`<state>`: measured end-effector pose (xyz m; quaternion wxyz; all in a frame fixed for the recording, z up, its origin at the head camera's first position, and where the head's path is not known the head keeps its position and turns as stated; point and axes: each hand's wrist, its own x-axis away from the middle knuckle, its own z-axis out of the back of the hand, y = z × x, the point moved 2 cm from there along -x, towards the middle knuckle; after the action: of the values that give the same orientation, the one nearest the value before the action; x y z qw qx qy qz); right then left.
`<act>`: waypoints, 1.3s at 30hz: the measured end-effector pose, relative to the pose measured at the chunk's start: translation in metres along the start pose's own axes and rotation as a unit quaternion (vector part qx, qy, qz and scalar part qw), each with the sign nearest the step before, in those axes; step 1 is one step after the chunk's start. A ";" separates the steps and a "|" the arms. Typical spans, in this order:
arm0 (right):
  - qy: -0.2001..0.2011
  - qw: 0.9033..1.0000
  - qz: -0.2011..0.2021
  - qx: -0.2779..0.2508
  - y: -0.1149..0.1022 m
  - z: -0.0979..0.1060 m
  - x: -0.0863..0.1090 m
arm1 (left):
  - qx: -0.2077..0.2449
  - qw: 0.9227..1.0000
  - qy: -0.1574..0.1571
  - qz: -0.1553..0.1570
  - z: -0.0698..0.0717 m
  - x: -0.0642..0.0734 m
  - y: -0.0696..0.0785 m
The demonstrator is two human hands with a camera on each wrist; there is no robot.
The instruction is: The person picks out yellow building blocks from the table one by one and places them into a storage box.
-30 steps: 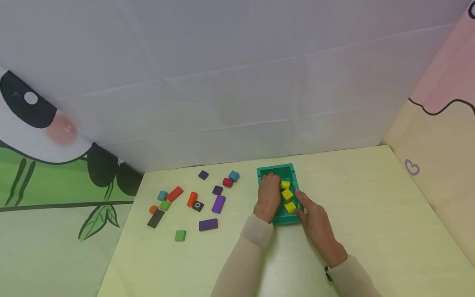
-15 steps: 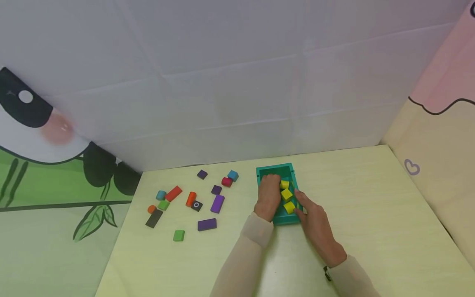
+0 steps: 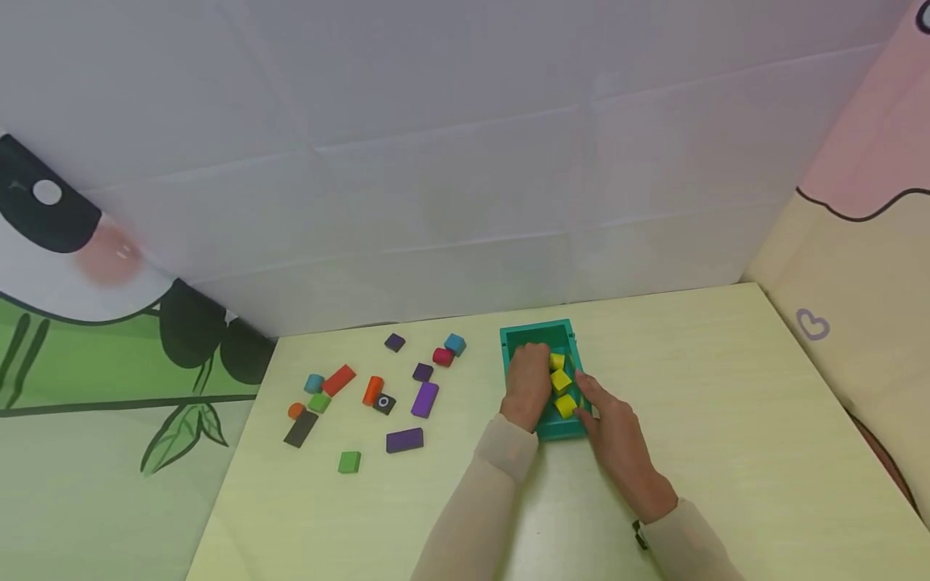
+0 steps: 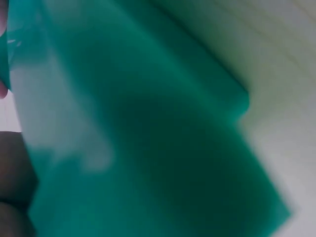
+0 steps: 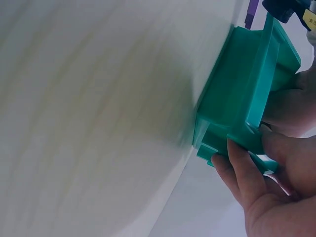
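Note:
A green plastic box (image 3: 538, 331) stands on the table, with several yellow blocks (image 3: 561, 381) along its right side. My left hand (image 3: 528, 386) reaches down into the left half of the box, knuckles up. Its fingertips are hidden, so whether they hold a block cannot be seen. In the left wrist view the blurred green box wall (image 4: 148, 98) fills most of the picture. My right hand (image 3: 623, 444) grips the box's right wall. The right wrist view shows this hand (image 5: 269, 197) with its thumb and fingers on opposite sides of the box rim (image 5: 256, 106).
Loose blocks lie left of the box: a purple block (image 3: 425, 399), a red block (image 3: 338, 380), a green block (image 3: 349, 461), a dark block (image 3: 301, 429) and several others. A pale wall (image 3: 436, 274) closes off the table's (image 3: 690, 339) back edge.
The head view has shifted very slightly. Both hands stay at the box, and the yellow blocks lie as before.

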<state>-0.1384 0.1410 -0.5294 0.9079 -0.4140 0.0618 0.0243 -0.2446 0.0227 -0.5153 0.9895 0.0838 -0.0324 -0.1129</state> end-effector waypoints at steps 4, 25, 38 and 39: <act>0.000 1.000 0.002 0.001 -0.001 0.000 0.000 | 0.002 1.000 -0.005 0.002 -0.001 -0.001 -0.001; 0.009 1.000 0.015 -0.001 -0.006 -0.001 0.002 | -0.018 1.000 -0.019 0.013 -0.004 0.001 -0.001; 0.009 1.000 0.017 0.003 -0.006 0.003 0.004 | -0.073 0.995 0.053 -0.038 0.007 0.023 0.002; 0.008 1.000 0.016 0.004 -0.005 0.004 0.003 | -0.065 0.995 0.068 -0.040 0.009 0.026 0.003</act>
<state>-0.1344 0.1408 -0.5239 0.9084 -0.4096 0.0760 0.0350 -0.2199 0.0180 -0.5047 0.9874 0.0276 0.0456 -0.1487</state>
